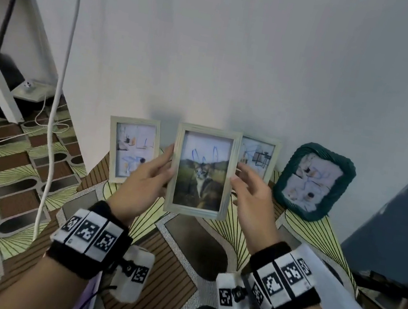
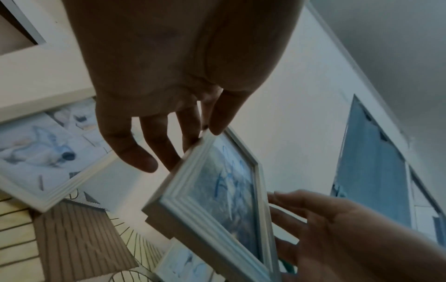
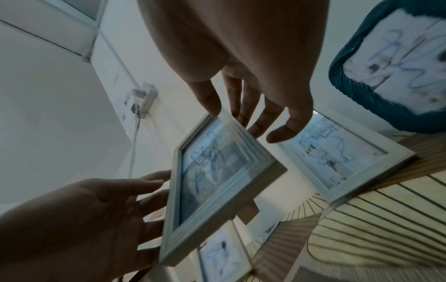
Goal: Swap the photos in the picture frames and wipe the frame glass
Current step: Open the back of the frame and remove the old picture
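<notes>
Hands (image 1: pixel 202 181) pinch rectangular, ridged pale-wood cat frame (image 1: pixel 202 171) by opposite edges.

Soft, even indoor light; head view bends at its edges, while both wrist views are dim and blurred.

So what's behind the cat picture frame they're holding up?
Behind the cat picture frame, a pale wooden frame leans against the white wall, its left part covered. Fingers of the left hand and right hand reach behind it; its back is unseen.
</notes>
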